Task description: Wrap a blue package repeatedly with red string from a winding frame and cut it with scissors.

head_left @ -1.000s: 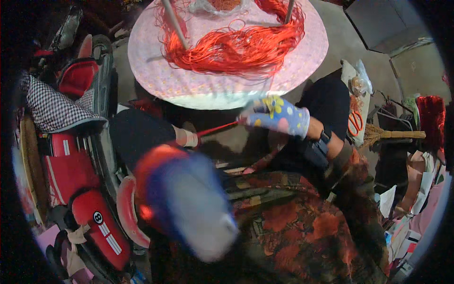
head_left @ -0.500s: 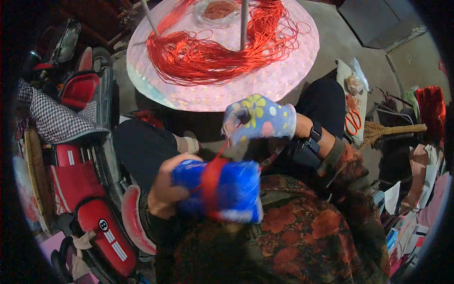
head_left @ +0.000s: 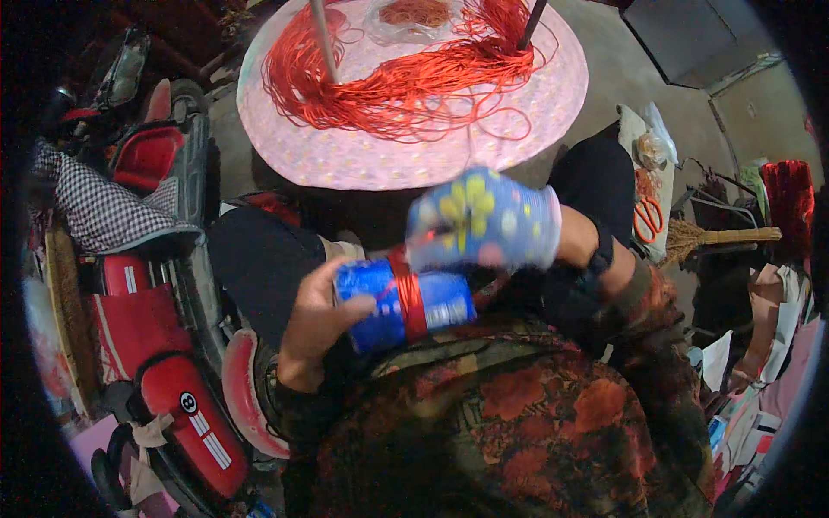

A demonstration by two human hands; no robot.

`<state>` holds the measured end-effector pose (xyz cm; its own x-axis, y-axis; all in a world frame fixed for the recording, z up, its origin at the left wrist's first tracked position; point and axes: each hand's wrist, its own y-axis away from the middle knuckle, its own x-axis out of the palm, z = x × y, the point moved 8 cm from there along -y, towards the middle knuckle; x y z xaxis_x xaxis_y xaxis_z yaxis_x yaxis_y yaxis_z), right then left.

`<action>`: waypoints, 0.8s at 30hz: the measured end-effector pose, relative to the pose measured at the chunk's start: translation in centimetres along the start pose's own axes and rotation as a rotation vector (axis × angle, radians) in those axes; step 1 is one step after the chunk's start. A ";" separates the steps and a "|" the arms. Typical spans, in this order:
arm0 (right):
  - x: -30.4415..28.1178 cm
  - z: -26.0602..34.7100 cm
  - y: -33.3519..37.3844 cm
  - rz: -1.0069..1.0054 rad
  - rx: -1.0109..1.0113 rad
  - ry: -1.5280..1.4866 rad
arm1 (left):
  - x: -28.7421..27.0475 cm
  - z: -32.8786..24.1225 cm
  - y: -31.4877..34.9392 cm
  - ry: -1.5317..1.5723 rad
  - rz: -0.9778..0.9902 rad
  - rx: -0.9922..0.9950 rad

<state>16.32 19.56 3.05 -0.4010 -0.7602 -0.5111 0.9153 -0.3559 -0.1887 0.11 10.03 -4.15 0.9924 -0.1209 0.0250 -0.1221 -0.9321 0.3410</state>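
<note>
My bare left hand (head_left: pixel 315 319) grips a shiny blue packet (head_left: pixel 371 321) by its left end, low in front of my body. Red cord (head_left: pixel 412 304) is wound in a band round the packet's middle. Just above it is my right hand (head_left: pixel 484 220), in a blue glove with flowers and dots. Its fingers are closed, with a bit of red showing between them, and the cord runs up from the packet to it. Beyond lies a big loose skein of red cord (head_left: pixel 414 82), looped around a left post (head_left: pixel 324 43) and a right post (head_left: pixel 534 24).
The skein lies over a round pink-covered table (head_left: pixel 302 164), with a plastic bag of brownish strands (head_left: pixel 414 15) at the back. Orange-handled scissors (head_left: pixel 648 219) and a straw broom (head_left: pixel 717 235) are at the right. A red ride-on vehicle (head_left: pixel 186 423) stands at the left.
The packet has turned and sits slightly higher. My right hand has come down closer to it. On the table, the posts have shifted rightward and the skein hangs differently between them.
</note>
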 end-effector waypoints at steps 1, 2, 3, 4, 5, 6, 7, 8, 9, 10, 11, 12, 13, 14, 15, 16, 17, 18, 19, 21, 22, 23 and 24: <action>-0.3 -1.9 -0.1 -0.009 0.138 -0.174 | 0.4 0.2 0.3 0.075 0.119 0.031; -0.2 -4.2 0.1 -0.065 0.172 -0.240 | 1.0 0.1 0.6 0.150 0.237 0.061; 0.6 -5.6 0.7 -0.061 0.256 -0.315 | 0.3 -0.1 0.6 0.263 0.156 0.082; 1.4 -6.6 1.7 -0.055 0.342 -0.389 | -0.3 -0.4 0.6 0.375 0.074 0.103; 2.3 -7.3 2.6 -0.050 0.431 -0.463 | -0.8 -0.6 0.4 0.487 -0.007 0.122; 3.0 -6.5 3.0 -0.039 0.394 -0.438 | -1.3 -0.8 0.2 0.599 -0.089 0.141; 3.8 -6.3 3.5 0.002 0.395 -0.332 | -1.6 -1.0 0.0 0.703 -0.168 0.160; 4.1 -5.0 3.7 0.038 0.266 -0.117 | -1.9 -1.0 -0.1 0.806 -0.246 0.178; 4.5 -3.3 3.9 0.074 0.130 0.092 | -2.3 -1.0 0.1 0.905 -0.331 0.198; 4.5 -1.3 3.3 0.125 0.069 0.287 | -2.4 -0.8 0.1 0.595 -0.394 0.138; 3.9 0.2 2.9 0.143 0.034 0.333 | -2.6 -0.7 0.1 0.283 -0.447 0.079; 3.2 1.6 2.5 0.161 -0.002 0.379 | -2.7 -0.8 0.2 -0.030 -0.494 0.021; 2.9 2.4 2.3 0.179 -0.038 0.424 | -1.8 -0.4 -0.3 -0.162 -0.396 0.055; 2.5 1.7 2.0 0.081 -0.160 0.258 | -0.6 0.0 -0.6 -0.194 -0.260 0.004; 2.0 1.4 0.8 0.129 -0.092 0.165 | 0.5 0.6 -0.6 -0.223 -0.128 -0.046; 1.4 0.2 0.4 0.114 0.012 0.072 | 1.3 0.7 -0.5 -0.102 -0.023 -0.068; 0.9 -1.2 0.1 0.100 0.115 -0.022 | 2.0 0.5 -0.2 0.018 0.082 -0.090; 0.3 -2.0 0.6 0.041 0.043 -0.024 | 2.6 0.4 0.2 0.144 0.194 -0.109; -0.3 -2.8 1.1 -0.022 -0.033 -0.029 | 1.7 1.1 0.5 -0.066 0.181 -0.192; 0.0 -5.4 1.9 -0.053 0.106 -0.213 | -1.0 1.8 2.6 0.018 0.000 -0.160; 0.6 -6.2 2.7 -0.084 0.166 -0.333 | -2.0 1.8 3.4 0.298 -0.086 -0.007; 1.8 -6.4 3.6 -0.014 0.238 -0.332 | -3.2 1.4 3.4 0.698 -0.081 0.187; 3.0 -5.8 4.1 0.062 0.304 -0.332 | -4.5 1.0 4.0 1.100 -0.008 0.388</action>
<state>19.13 18.99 -4.16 -0.3816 -0.9006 -0.2079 0.9051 -0.4098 0.1138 -4.84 6.53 -3.90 0.4502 0.0692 0.8902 0.0751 -0.9964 0.0394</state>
